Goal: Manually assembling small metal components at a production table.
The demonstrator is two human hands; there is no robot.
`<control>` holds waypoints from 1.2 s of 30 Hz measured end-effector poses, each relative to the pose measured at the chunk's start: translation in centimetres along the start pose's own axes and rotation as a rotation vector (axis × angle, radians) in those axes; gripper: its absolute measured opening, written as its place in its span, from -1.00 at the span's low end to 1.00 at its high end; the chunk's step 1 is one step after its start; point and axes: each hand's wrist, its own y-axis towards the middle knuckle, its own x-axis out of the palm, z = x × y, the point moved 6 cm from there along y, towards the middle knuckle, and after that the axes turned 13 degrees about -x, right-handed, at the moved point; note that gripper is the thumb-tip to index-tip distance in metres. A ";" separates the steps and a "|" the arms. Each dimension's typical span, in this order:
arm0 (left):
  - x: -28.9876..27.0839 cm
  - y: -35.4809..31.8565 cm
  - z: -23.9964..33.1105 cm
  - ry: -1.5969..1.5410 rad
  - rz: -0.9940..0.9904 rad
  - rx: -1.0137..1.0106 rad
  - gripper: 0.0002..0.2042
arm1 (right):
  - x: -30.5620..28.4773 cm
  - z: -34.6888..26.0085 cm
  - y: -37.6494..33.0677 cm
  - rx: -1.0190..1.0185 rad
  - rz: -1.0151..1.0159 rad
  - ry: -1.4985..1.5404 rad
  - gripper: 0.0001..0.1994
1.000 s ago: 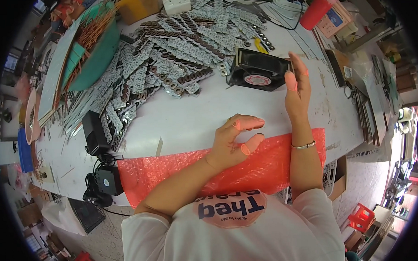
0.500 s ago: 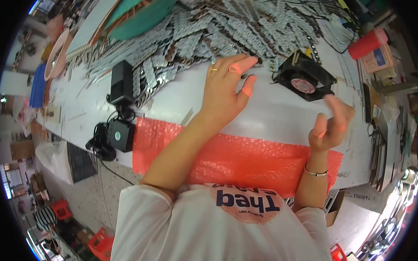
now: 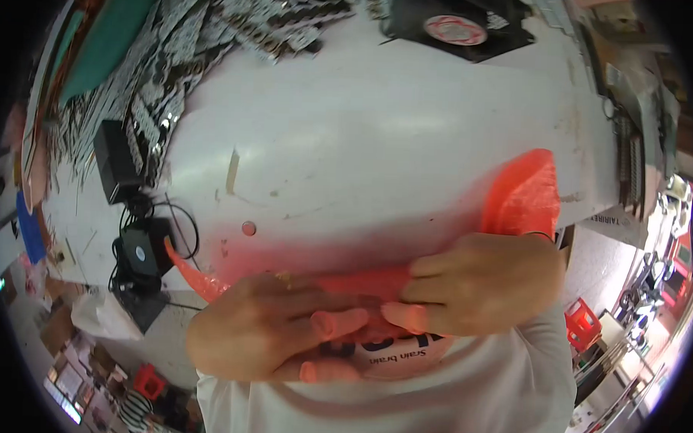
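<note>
White desk (image 3: 349, 133) across middle of frame. Heaped metal strips (image 3: 250, 18), upper left. Red bubble wrap (image 3: 526, 200) along lower centre, partly blurred. Left hand (image 3: 259, 324) and right hand (image 3: 478, 286) over it, near white shirt (image 3: 477, 397), fingers part-curled; cannot tell how firmly wrap is gripped. Black fan (image 3: 460, 26), top right of centre. Black adapter (image 3: 143, 247), left. Small round disc (image 3: 248, 228), left of centre.

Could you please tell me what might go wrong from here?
The red bubble wrap has its left end close to the black box, so moving the wrap might catch it. The small round disc sits near the wrap too and could get swept away.
</note>
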 end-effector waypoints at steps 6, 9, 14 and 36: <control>-1.7 -4.0 0.2 0.092 0.110 0.024 -0.68 | -1.5 -1.9 -1.6 -0.058 0.179 -0.161 -0.65; -1.7 -5.9 -1.7 0.099 0.081 0.003 -0.74 | -1.6 -1.4 -1.6 -0.068 0.176 -0.127 -0.61; -3.0 -5.1 -6.1 0.076 0.743 -0.561 -0.68 | -1.8 0.1 -0.1 -0.013 0.133 0.067 -0.68; -9.7 -3.1 -3.1 0.130 0.850 -0.288 -0.85 | 2.4 4.9 5.0 0.051 0.152 -0.726 -0.60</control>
